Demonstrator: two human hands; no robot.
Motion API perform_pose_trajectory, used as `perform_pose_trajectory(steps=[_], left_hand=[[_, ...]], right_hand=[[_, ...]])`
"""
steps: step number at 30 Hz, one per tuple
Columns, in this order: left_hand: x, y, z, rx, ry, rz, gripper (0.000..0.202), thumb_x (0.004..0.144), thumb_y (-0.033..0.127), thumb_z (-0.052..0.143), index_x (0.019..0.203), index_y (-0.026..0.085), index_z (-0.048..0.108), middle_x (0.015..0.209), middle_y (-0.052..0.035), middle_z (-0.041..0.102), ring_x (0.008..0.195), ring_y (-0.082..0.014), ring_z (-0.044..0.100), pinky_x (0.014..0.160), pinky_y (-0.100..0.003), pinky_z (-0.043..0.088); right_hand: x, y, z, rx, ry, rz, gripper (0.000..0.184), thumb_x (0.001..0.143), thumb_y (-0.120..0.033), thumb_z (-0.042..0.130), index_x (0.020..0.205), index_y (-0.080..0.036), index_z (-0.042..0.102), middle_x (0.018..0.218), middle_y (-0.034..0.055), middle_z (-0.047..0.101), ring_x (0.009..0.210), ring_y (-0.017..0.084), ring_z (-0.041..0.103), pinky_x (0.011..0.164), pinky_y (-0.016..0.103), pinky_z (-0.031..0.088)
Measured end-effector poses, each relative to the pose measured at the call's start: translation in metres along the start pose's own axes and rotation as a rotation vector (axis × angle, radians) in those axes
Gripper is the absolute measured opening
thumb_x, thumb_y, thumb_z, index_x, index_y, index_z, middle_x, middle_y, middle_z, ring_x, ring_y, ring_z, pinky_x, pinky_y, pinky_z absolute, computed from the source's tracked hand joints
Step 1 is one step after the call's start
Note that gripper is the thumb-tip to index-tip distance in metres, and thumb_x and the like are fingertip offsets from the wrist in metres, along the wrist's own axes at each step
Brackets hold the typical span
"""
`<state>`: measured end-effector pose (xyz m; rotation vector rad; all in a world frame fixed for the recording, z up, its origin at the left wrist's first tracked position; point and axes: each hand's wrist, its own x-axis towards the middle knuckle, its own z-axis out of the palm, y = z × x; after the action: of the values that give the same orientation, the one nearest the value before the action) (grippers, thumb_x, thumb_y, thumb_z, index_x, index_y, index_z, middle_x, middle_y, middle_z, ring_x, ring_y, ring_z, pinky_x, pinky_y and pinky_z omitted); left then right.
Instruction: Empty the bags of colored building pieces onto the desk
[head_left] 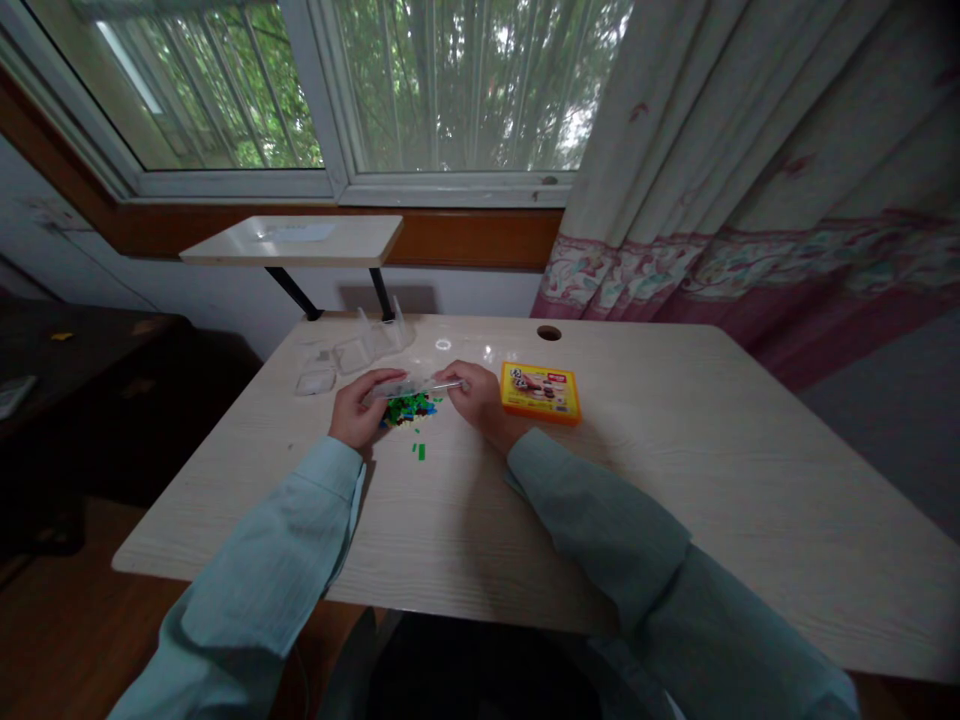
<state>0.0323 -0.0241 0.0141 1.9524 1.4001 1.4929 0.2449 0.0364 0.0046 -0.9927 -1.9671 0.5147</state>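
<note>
My left hand point(357, 409) and my right hand point(476, 393) both grip a clear plastic tray point(414, 385), one at each end, holding it just above the pale wooden table point(675, 470). Under the tray lies a small heap of tiny building bricks point(409, 408), mostly green with some blue and dark ones. Two loose green bricks point(419, 451) lie a little nearer to me. A yellow-orange box point(541, 391) with a printed lid sits just right of my right hand.
Several clear plastic containers point(352, 355) stand at the table's back left. A cable hole point(549, 332) is at the back edge. A small white shelf point(300, 240) on black brackets rises behind, under the window. A curtain point(750, 200) hangs right; dark furniture point(82, 380) stands left.
</note>
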Motion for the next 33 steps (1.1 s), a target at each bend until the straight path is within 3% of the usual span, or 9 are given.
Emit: perform_pose_trajectory(steps=[6, 11, 16, 19, 22, 25, 30, 33], left_hand=[[0.001, -0.002, 0.005, -0.040, 0.099, -0.054, 0.049, 0.077, 0.017, 0.053, 0.125, 0.020, 0.056, 0.114, -0.0053, 0.068, 0.109, -0.0226, 0.062, 0.099, -0.038, 0.048], [0.005, -0.005, 0.010, -0.187, 0.199, -0.111, 0.055, 0.081, 0.023, 0.059, 0.134, 0.019, 0.044, 0.114, -0.0092, 0.066, 0.107, -0.0213, 0.064, 0.098, -0.038, 0.049], [0.003, -0.017, 0.012, -0.254, 0.031, -0.097, 0.067, 0.086, 0.034, 0.059, 0.144, 0.024, 0.027, 0.132, -0.0136, 0.056, 0.125, -0.0233, 0.053, 0.103, -0.042, 0.045], [0.001, -0.027, 0.014, -0.150, -0.074, -0.091, 0.070, 0.090, 0.038, 0.053, 0.149, 0.022, 0.019, 0.144, -0.0163, 0.044, 0.133, -0.0238, 0.043, 0.110, -0.047, 0.036], [0.001, -0.029, 0.014, 0.014, -0.219, -0.028, 0.063, 0.090, 0.041, 0.053, 0.145, 0.020, 0.033, 0.144, -0.0157, 0.045, 0.135, -0.0254, 0.042, 0.114, -0.048, 0.030], [0.002, -0.024, 0.013, 0.159, -0.409, 0.131, 0.060, 0.085, 0.045, 0.060, 0.138, 0.021, 0.046, 0.142, -0.0141, 0.048, 0.134, -0.0275, 0.042, 0.114, -0.048, 0.031], [0.001, -0.020, 0.013, 0.338, -0.533, 0.220, 0.062, 0.084, 0.052, 0.059, 0.138, 0.024, 0.046, 0.146, -0.0123, 0.043, 0.136, -0.0286, 0.039, 0.114, -0.050, 0.030], [0.000, -0.021, 0.013, 0.407, -0.556, 0.227, 0.064, 0.084, 0.056, 0.057, 0.139, 0.024, 0.045, 0.148, -0.0122, 0.041, 0.138, -0.0288, 0.036, 0.114, -0.050, 0.029]], right_hand=[[0.002, 0.001, 0.002, 0.042, 0.044, -0.058, 0.036, 0.075, -0.008, 0.049, 0.101, -0.025, 0.068, 0.110, 0.0001, 0.070, 0.106, 0.019, 0.062, 0.099, 0.033, 0.044], [0.005, 0.006, 0.008, 0.073, 0.086, -0.076, 0.027, 0.087, -0.023, 0.050, 0.108, -0.023, 0.067, 0.113, 0.0044, 0.069, 0.108, 0.019, 0.062, 0.100, 0.033, 0.044], [0.013, -0.002, -0.004, 0.054, 0.091, 0.040, 0.027, 0.091, -0.036, 0.049, 0.108, -0.026, 0.067, 0.106, 0.0018, 0.071, 0.091, 0.018, 0.066, 0.083, 0.029, 0.051], [0.029, -0.010, -0.022, 0.063, 0.186, 0.063, 0.029, 0.091, -0.037, 0.049, 0.110, -0.024, 0.066, 0.107, 0.0034, 0.070, 0.088, 0.017, 0.066, 0.078, 0.027, 0.052], [0.054, -0.010, -0.039, 0.071, 0.278, 0.105, 0.031, 0.090, -0.036, 0.048, 0.110, -0.020, 0.064, 0.102, 0.0061, 0.070, 0.085, 0.017, 0.067, 0.079, 0.029, 0.052], [0.083, -0.004, -0.046, 0.011, 0.179, 0.219, 0.034, 0.087, -0.030, 0.048, 0.115, -0.016, 0.061, 0.089, 0.0054, 0.071, 0.060, 0.014, 0.065, 0.068, 0.027, 0.053], [0.120, 0.015, -0.031, -0.280, 0.028, 0.301, 0.028, 0.080, -0.019, 0.059, 0.106, -0.011, 0.064, 0.074, 0.0080, 0.071, 0.057, 0.015, 0.066, 0.067, 0.025, 0.052], [0.133, 0.022, -0.013, -0.306, -0.017, 0.343, 0.026, 0.079, -0.017, 0.060, 0.103, -0.008, 0.065, 0.071, 0.0110, 0.070, 0.059, 0.018, 0.068, 0.065, 0.026, 0.052]])
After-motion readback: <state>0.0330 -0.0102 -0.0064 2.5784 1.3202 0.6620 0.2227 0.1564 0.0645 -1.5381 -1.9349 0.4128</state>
